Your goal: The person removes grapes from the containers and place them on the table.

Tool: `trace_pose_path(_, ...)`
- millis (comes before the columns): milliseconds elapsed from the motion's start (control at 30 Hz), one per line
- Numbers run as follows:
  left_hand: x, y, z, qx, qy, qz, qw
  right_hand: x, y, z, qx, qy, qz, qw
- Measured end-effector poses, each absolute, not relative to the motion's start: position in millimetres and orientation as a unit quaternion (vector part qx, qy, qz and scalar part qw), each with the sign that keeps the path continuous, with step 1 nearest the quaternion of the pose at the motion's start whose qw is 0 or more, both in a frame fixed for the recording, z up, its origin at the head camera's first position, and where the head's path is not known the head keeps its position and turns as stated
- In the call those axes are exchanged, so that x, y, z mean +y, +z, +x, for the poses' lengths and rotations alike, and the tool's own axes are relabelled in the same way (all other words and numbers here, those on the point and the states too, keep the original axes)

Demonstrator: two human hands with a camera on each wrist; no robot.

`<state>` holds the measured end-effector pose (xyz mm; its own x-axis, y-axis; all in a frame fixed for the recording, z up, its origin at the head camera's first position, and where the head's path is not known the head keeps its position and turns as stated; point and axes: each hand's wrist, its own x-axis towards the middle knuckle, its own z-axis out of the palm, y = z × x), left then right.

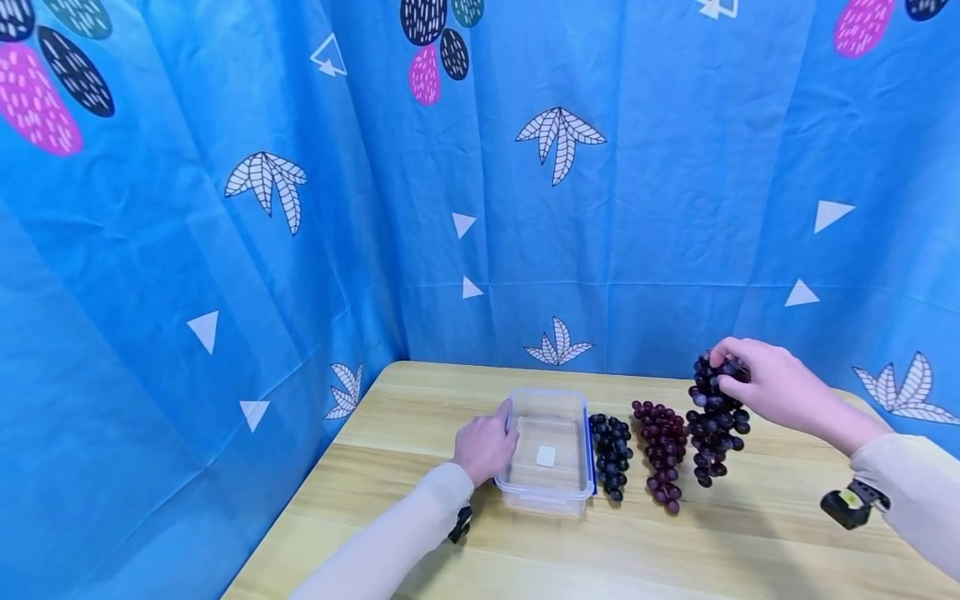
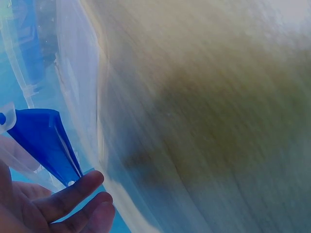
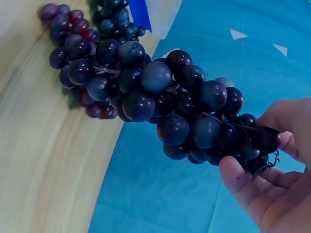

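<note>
My right hand point(image 1: 768, 383) pinches a bunch of dark purple grapes point(image 1: 716, 425) by its top, so the bunch hangs over the table. In the right wrist view, thumb and fingers close round the stem end of these grapes point(image 3: 160, 97). My left hand point(image 1: 486, 446) holds the left side of a clear plastic container point(image 1: 543, 500), fingers at its rim. A blue latch point(image 2: 43, 143) on that side shows beside the fingers in the left wrist view. A bunch of black grapes point(image 1: 612, 457) lies along the container's right side, then a bunch of red grapes point(image 1: 663, 450).
The light wooden table point(image 1: 420, 400) has its back edge close to a blue patterned curtain point(image 1: 660, 208), which also runs down the left side. A white square point(image 1: 546, 456) shows at the container's bottom.
</note>
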<state>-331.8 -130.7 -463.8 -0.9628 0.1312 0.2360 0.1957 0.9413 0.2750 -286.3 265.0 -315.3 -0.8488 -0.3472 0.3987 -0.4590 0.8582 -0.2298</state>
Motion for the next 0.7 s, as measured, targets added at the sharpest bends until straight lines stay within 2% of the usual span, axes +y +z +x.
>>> trace_pose_path(233, -132, -463, -331, -0.979, -0.149, -0.089, 0.105, 281, -325, -283, -0.947, 0.143, 0.218, 0.186)
trace_pose_path(700, -130, -464, -332, -0.981, -0.145, -0.083, 0.102, 308, -336, -270, -0.954, 0.125, 0.214, 0.171)
